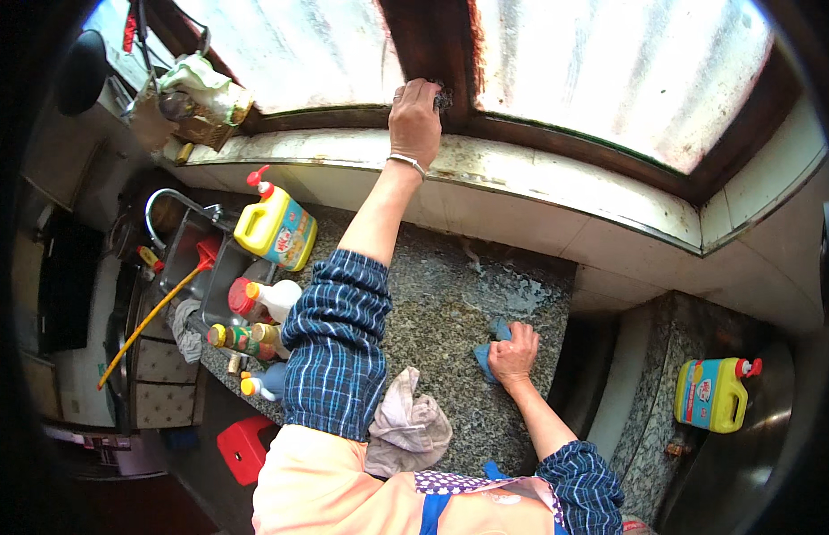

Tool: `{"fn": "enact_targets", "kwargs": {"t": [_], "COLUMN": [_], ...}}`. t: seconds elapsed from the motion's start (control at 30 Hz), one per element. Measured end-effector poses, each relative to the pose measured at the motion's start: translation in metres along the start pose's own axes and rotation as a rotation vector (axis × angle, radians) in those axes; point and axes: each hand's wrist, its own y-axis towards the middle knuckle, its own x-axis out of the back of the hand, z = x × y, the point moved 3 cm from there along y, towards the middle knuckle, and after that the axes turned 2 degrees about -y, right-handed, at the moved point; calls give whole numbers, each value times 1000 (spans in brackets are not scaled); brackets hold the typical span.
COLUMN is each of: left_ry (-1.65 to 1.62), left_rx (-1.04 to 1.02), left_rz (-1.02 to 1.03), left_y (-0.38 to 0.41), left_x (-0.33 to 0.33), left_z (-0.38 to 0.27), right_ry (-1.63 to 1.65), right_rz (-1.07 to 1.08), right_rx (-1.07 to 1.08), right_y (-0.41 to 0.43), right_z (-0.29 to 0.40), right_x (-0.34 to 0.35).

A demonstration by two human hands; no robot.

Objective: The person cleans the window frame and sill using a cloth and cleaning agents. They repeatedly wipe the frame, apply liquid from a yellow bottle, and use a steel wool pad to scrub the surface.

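My left hand (pixel 416 120) reaches up to the dark window frame (pixel 448 60), its fingers closed on a metal scouring pad (pixel 444 99) pressed against the upright post. Lower down, my right hand (pixel 515 352) rests on the speckled granite counter (pixel 448 287), gripping a blue cloth (pixel 484 361) that shows on both sides of the fist. A crumpled, stained rag (pixel 411 428) lies on the counter near my body, between my arms. Whitish wet residue (pixel 515 291) spreads over the counter beyond my right hand.
Left of my arm stand a yellow detergent jug (pixel 277 227), several bottles (pixel 241 338) and a sink (pixel 217 267) with a red plunger (pixel 207 254). Another yellow jug (pixel 710 394) is at the right. A red stool (pixel 244 449) stands below. A tiled sill (pixel 555 180) runs under the window.
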Motion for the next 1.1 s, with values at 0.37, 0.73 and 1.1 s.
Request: {"fn": "enact_targets", "kwargs": {"t": [0.37, 0.73, 1.1], "left_ry": [-89, 45, -73], "left_rx": [117, 43, -56], "left_rz": [370, 311, -246], "left_y": [-6, -29, 88], "left_x": [-12, -28, 11], "left_z": [12, 10, -21], "right_ry": [28, 51, 0], "right_rz": [-4, 31, 16], "right_rx": [-17, -42, -25], "right_y": [3, 1, 2], "right_z": [1, 6, -2], "right_x": [1, -2, 1]}}
